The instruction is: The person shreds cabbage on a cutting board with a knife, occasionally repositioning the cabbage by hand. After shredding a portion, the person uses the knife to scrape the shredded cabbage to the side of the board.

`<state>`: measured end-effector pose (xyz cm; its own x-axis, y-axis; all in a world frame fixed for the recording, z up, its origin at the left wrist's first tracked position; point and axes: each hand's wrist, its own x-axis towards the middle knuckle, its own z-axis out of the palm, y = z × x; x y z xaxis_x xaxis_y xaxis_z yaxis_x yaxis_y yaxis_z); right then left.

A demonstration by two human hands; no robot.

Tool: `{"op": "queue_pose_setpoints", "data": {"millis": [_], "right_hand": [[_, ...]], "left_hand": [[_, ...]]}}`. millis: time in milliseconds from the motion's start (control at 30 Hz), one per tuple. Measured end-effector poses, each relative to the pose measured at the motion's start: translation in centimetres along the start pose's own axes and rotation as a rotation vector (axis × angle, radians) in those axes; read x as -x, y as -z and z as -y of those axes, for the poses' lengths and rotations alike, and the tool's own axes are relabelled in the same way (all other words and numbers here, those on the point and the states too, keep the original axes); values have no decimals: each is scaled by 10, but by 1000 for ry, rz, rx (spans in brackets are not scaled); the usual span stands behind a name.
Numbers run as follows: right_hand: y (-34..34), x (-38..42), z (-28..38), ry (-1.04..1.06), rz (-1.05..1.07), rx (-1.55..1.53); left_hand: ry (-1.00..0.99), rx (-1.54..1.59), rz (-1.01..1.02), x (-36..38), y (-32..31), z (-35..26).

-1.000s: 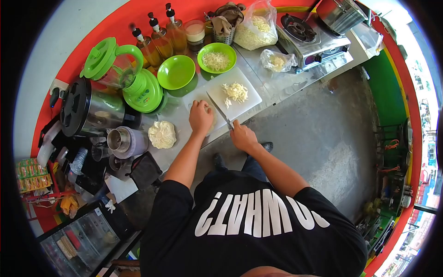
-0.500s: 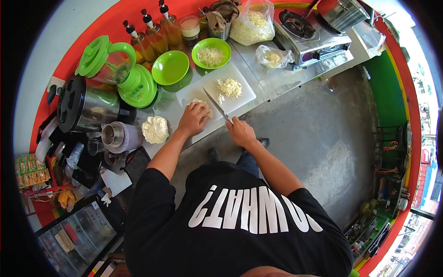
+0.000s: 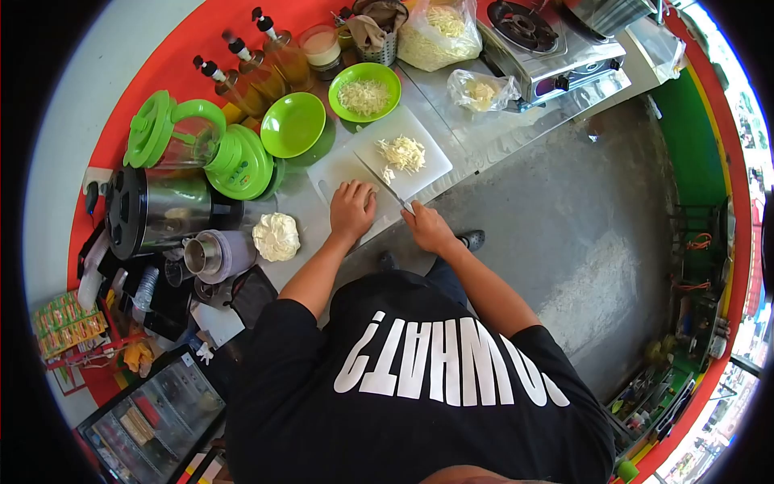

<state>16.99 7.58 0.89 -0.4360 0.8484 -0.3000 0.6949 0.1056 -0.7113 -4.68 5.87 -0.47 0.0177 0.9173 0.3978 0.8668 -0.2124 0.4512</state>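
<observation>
My right hand (image 3: 429, 229) is closed round the handle of a kitchen knife (image 3: 377, 172), whose blade lies slantwise across the white cutting board (image 3: 431, 149). Just left of the blade, my left hand (image 3: 352, 211) presses down on the board with curled fingers. A pale cabbage piece showed under it a moment earlier; now the hand hides most or all of it. On the far side of the knife sits a small heap of shredded cabbage (image 3: 403, 153). A trimmed cabbage head (image 3: 276, 237) rests on the counter, left of my left hand.
Behind the board stand a green bowl (image 3: 293, 125) and another green bowl of shreds (image 3: 364, 93). A bag of shredded cabbage (image 3: 439, 36), a smaller bag (image 3: 482, 93) and a gas stove (image 3: 556, 60) are to the right. A green blender (image 3: 238, 165) and pump bottles (image 3: 286, 60) stand left.
My view has shifted slightly. My left hand now covers the spot where the cabbage piece showed. The knife stays in my right hand, its blade still beside the heap.
</observation>
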Motion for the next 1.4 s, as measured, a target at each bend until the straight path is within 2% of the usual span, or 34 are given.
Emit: {"op": "queue_pose_setpoints", "data": {"millis": [133,400,1033,1200,1300,1400], "right_hand": [[0,2,11,-16,-43,46],[12,4,44,-77,31,253],[-10,-15,47,-26,17,173],[-25,-9,35,-79,-54,226],[-21,-27,42,-11,-43,217],[-14,-23,49,-50,23,202]], "left_hand": [[33,-2,13,-1,-1,-6],[51,-24,-13,-3,-4,-8],[72,-58,33,-6,-7,-2],[85,-25,29,-5,-8,-2],[90,-15,34,-4,-6,-3],[94,-2,14,-4,-7,-2]]}}
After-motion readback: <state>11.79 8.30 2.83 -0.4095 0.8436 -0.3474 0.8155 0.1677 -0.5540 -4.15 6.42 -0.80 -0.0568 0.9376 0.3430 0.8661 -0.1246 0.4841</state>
